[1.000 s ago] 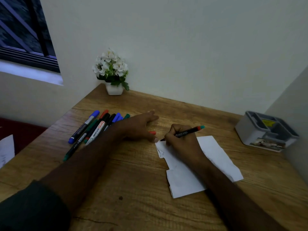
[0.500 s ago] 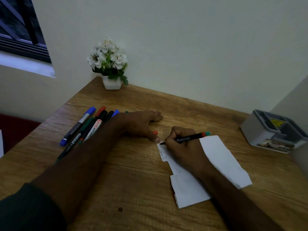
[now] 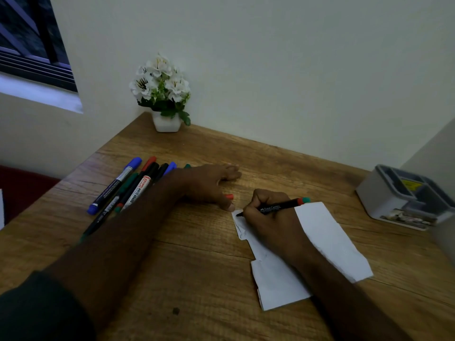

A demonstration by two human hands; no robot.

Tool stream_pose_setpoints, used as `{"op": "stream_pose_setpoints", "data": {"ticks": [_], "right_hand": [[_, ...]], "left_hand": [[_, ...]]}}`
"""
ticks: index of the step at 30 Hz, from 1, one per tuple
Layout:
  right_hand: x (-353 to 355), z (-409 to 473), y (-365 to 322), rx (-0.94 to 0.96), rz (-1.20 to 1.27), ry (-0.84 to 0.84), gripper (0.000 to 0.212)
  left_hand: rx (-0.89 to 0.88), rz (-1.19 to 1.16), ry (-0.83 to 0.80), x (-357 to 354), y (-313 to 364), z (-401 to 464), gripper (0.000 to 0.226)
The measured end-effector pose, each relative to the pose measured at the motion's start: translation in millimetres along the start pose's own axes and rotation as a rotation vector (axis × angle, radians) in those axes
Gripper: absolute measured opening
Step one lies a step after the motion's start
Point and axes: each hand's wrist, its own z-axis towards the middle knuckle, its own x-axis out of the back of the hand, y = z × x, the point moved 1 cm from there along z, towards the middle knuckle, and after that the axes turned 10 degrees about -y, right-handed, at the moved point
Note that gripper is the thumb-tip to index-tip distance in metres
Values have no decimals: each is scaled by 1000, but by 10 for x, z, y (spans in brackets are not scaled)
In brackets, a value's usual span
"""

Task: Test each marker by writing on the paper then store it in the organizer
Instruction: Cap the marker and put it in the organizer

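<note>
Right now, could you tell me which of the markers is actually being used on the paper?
The black marker gripped in the right hand, tip on the paper. The other markers lie unheld on the desk behind the left forearm.

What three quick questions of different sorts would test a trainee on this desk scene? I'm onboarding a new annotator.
1. True or false: the right hand holds a black marker with its tip on the paper.
2. Where does the organizer stand? A) beside the flower pot B) at the desk's right edge C) on the paper
3. Fill in: the left hand rests flat on the ____.

Key: 1 true; 2 B; 3 desk.
</note>
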Motion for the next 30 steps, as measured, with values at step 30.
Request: {"op": "stream_pose_setpoints", "data": {"ticks": [30], "right_hand": [[25,0,-14,-59,-9,22,25]], "left_hand": [[15,27,-11,4,62,-35,94]]}}
